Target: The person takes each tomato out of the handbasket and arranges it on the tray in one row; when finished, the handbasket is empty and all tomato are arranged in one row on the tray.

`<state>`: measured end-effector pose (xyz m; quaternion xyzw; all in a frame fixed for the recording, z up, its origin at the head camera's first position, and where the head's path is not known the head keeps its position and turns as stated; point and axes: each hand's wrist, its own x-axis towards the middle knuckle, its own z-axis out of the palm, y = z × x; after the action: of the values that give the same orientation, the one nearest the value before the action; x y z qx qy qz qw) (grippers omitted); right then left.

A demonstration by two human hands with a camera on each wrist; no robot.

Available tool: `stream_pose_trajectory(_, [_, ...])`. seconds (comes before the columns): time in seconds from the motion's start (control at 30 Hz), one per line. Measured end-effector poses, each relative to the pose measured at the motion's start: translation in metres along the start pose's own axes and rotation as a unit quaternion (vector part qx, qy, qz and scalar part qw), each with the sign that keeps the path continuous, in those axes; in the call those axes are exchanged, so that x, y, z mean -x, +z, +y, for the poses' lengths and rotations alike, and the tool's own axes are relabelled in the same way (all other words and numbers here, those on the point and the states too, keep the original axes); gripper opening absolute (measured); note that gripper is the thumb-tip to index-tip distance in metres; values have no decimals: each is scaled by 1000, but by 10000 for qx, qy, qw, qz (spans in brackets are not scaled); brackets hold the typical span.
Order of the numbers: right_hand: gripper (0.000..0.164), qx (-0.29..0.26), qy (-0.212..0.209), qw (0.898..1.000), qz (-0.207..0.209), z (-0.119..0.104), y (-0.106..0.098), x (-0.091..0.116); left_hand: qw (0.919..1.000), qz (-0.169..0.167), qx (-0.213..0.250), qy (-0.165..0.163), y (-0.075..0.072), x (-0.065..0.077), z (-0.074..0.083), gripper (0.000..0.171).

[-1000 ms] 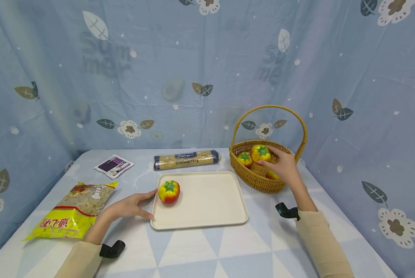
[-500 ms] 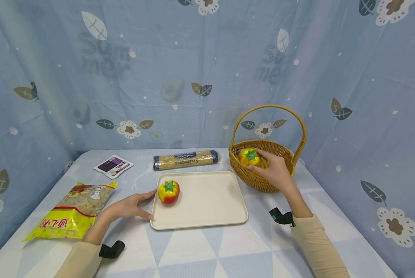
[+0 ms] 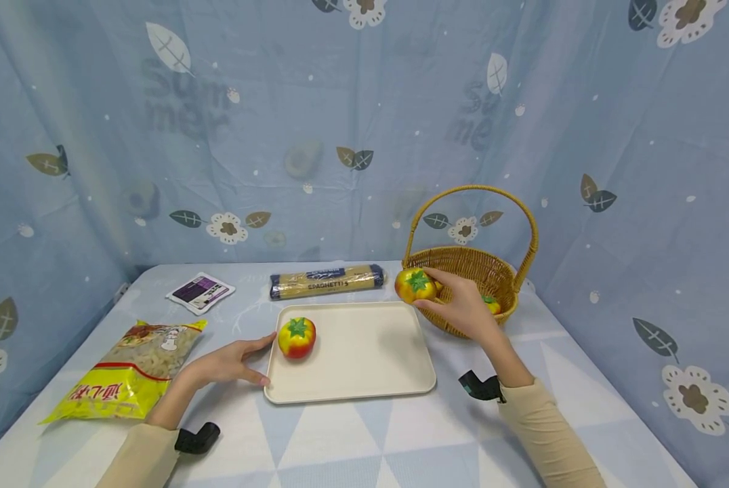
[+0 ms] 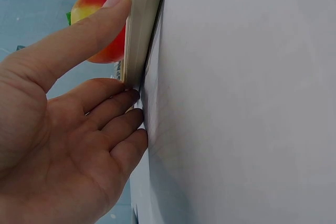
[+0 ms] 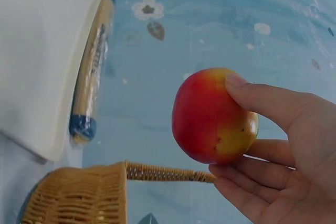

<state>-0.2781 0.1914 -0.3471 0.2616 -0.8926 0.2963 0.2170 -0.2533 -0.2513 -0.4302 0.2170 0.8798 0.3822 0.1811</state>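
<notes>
My right hand (image 3: 459, 305) holds a red-and-yellow tomato (image 3: 414, 285) with a green star-shaped top, thumb on one side and fingers on the other. It is raised over the far right corner of the cream tray (image 3: 364, 352), beside the wicker basket (image 3: 456, 327). The right wrist view shows the tomato's red underside (image 5: 202, 119). At the tray's left end sits a second tomato (image 3: 297, 337). Spread along the left rim, my left hand (image 3: 230, 361) touches the tray with thumb and fingertips. In the left wrist view its fingers (image 4: 113, 111) are only slightly bent.
Inside the basket, another tomato (image 3: 491, 305) shows at the right, under the tall arched handle (image 3: 474, 188). A spaghetti pack (image 3: 328, 281) lies behind the tray. A yellow pasta bag (image 3: 129, 373) and a small purple-and-white packet (image 3: 200, 293) lie at the left.
My right hand has carried the tomato leftward out of the basket to the tray's far right corner. My left hand, the tray and the tomato on it have stayed in place.
</notes>
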Motion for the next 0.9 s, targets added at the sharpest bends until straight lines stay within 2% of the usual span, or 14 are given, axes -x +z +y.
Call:
stream_pose_trajectory(0.27, [64, -177, -240, 9995, -143, -16, 15, -9, 10000, -17, 26, -4, 0, 0, -2, 99])
stream_pose_trajectory(0.77, [66, -380, -607, 9953, -654, -48, 46, -19, 10000, 8, -32, 37, 0, -1, -2, 98])
stream_pose_trajectory(0.9, [64, -413, -667, 9935, -824, -53, 56, -21, 10000, 18, -47, -51, 0, -1, -3, 100])
